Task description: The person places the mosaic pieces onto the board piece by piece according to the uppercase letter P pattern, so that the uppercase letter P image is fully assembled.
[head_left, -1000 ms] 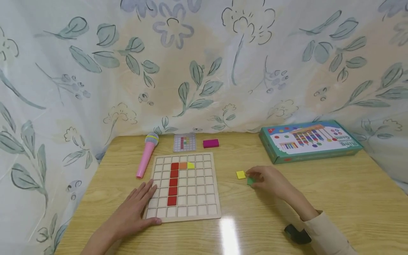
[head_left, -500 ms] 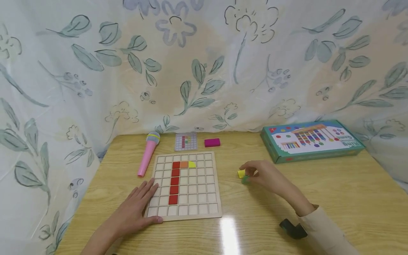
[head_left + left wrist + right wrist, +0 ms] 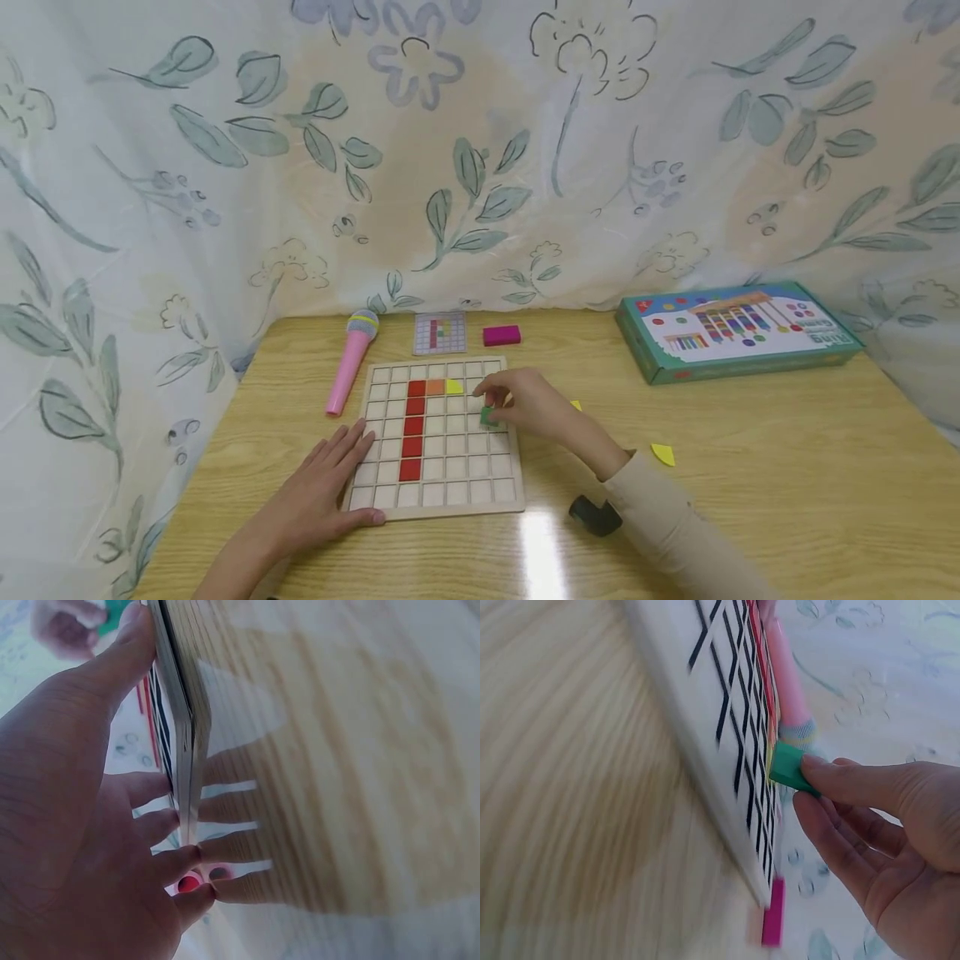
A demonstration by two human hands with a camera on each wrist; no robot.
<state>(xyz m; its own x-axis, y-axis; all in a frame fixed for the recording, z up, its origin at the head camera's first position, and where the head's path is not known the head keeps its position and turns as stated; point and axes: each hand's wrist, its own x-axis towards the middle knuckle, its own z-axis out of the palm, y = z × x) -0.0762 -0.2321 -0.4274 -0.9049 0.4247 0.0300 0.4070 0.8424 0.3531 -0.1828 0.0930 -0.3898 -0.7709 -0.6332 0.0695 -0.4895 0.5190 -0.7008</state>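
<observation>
My right hand (image 3: 536, 408) pinches a green tile (image 3: 489, 417) between thumb and fingers, over the right side of the wooden grid board (image 3: 457, 471). In the right wrist view the green tile (image 3: 789, 766) sticks out past the fingertips, close to the grid. A column of red tiles (image 3: 412, 427) lies in the board, with an orange tile (image 3: 435, 387) and a yellow tile (image 3: 454, 387) beside its top one. Fingers extended, my left hand (image 3: 315, 492) rests along the board's left edge, its thumb at the near edge.
Behind the board are a pattern card (image 3: 440, 333) and a magenta block (image 3: 501, 336). A pink toy microphone (image 3: 348, 367) lies to the left, a game box (image 3: 738, 333) back right. Right of the board are a rounded yellow piece (image 3: 663, 454) and a mostly hidden yellow tile (image 3: 576, 405).
My right hand has picked the green tile up from the table and carried it left over the board. The rounded yellow piece has come into sight. My left hand stays on the board.
</observation>
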